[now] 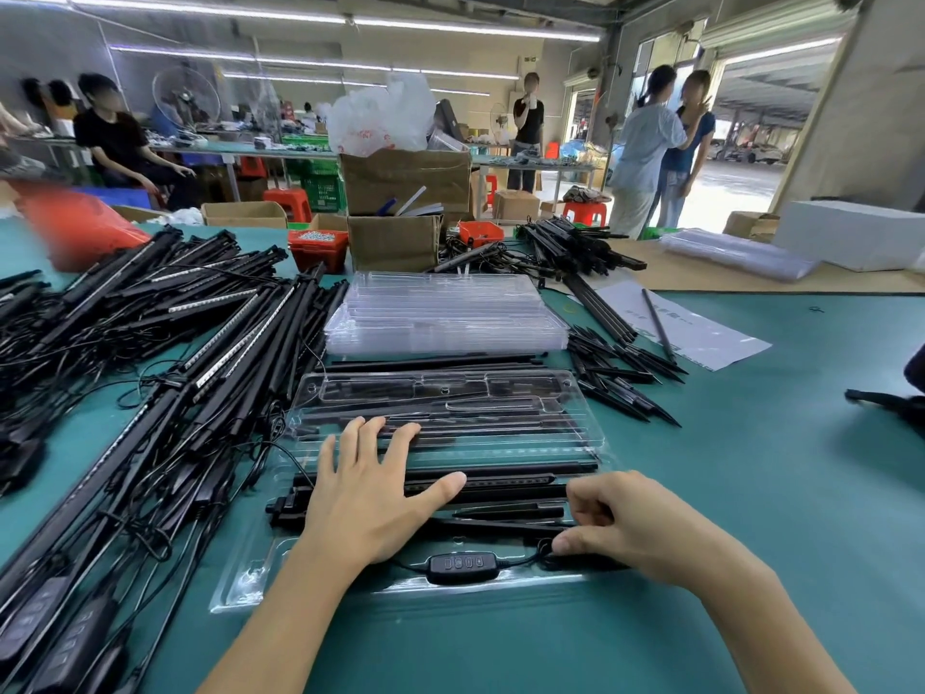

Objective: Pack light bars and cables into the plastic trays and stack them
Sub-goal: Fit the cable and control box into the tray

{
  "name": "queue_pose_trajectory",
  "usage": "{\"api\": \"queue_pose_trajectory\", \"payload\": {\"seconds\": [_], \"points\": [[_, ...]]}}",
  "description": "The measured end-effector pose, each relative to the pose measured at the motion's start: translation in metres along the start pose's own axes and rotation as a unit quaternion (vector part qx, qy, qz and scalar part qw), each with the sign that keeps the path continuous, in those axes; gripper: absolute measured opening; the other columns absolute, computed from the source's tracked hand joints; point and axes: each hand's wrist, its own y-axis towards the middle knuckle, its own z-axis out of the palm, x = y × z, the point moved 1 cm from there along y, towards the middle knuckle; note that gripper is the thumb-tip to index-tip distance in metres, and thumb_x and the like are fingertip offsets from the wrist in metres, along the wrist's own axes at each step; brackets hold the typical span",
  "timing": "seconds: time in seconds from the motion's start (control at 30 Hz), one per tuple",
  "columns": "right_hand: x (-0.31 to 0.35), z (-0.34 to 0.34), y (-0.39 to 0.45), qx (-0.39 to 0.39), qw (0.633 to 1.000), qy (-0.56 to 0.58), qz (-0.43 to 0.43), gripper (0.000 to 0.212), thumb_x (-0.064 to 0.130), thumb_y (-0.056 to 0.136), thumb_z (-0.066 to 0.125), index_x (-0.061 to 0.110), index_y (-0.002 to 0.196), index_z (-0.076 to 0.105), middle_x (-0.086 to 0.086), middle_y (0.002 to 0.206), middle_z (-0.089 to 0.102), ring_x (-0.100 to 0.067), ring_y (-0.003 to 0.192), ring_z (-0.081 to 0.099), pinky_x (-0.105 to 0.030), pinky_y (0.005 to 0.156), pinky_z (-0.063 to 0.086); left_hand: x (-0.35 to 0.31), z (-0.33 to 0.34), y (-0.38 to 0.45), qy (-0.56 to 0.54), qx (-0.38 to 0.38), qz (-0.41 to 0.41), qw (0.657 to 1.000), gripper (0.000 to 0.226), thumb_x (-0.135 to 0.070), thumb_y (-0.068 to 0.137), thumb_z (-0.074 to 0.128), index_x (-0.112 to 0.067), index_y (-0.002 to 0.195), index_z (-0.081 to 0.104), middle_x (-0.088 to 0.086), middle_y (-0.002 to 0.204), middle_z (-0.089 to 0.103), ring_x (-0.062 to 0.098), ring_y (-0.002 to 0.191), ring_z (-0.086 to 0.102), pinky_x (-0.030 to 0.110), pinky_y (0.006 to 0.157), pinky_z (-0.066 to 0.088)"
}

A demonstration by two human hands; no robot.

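Hands work a clear plastic tray (240, 588): left hand (370, 498) lies flat, fingers spread, on black light bars (500, 485); right hand (630, 528) pinches thin black cable (520, 561).

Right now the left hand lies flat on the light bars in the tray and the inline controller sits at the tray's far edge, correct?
Not quite. The head view shows the inline controller at the tray's near edge; the left hand does lie flat on the light bars.
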Motion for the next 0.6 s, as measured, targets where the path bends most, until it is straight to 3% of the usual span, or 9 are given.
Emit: {"api": "queue_pose_trajectory", "payload": {"seconds": [0.17, 0.3, 0.37, 0.47, 0.6], "points": [[0.0, -0.003, 0.003, 0.024, 0.999, 0.046, 0.005, 0.049, 0.047, 0.076, 0.084, 0.027, 0.062, 0.042, 0.012, 0.053, 0.04, -0.007, 0.054, 0.031, -0.025, 0.054, 0.028, 0.001, -0.009, 0.006, -0.081, 0.013, -0.022, 0.996, 0.095, -0.092, 0.072, 0.009, -0.041, 0.151, 0.024, 0.002, 0.163, 0.01, 0.021, 0.151, -0.003, 0.048, 0.122, 0.002], [-0.001, -0.004, 0.007, 0.04, 0.997, 0.067, 0.013, 0.05, 0.045, 0.072, 0.087, 0.027, 0.058, 0.043, 0.011, 0.053, 0.038, -0.007, 0.054, 0.031, -0.024, 0.053, 0.028, 0.016, -0.03, 0.036, -0.063, -0.045, -0.074, 0.994, 0.069, -0.074, 0.092, 0.029, -0.03, 0.145, 0.038, 0.008, 0.15, 0.036, 0.029, 0.139, 0.028, 0.049, 0.111, 0.027], [-0.003, -0.004, 0.008, 0.04, 0.996, 0.076, 0.017, 0.051, 0.046, 0.071, 0.088, 0.026, 0.058, 0.042, 0.01, 0.054, 0.038, -0.008, 0.055, 0.032, -0.025, 0.054, 0.028, 0.031, -0.042, 0.051, -0.041, -0.06, -0.127, 0.989, 0.065, -0.069, 0.095, 0.034, -0.024, 0.143, 0.041, 0.013, 0.146, 0.043, 0.035, 0.133, 0.037, 0.05, 0.106, 0.033], [-0.006, -0.002, 0.008, 0.041, 0.995, 0.087, 0.018, 0.052, 0.048, 0.07, 0.088, 0.025, 0.059, 0.042, 0.009, 0.055, 0.038, -0.009, 0.056, 0.032, -0.026, 0.055, 0.029, 0.052, -0.046, 0.065, -0.044, -0.015, -0.193, 0.98, 0.07, -0.067, 0.096, 0.036, -0.016, 0.144, 0.038, 0.019, 0.148, 0.036, 0.044, 0.131, 0.039, 0.051, 0.106, 0.034], [-0.008, -0.002, 0.008, 0.039, 0.994, 0.103, 0.019, 0.053, 0.049, 0.068, 0.089, 0.025, 0.06, 0.042, 0.009, 0.054, 0.037, -0.009, 0.056, 0.032, -0.025, 0.053, 0.028, 0.057, -0.043, 0.07, -0.02, -0.01, -0.207, 0.978, 0.059, -0.057, 0.099, 0.04, -0.016, 0.142, 0.037, 0.024, 0.144, 0.034, 0.045, 0.129, 0.038, 0.05, 0.106, 0.035]]}}
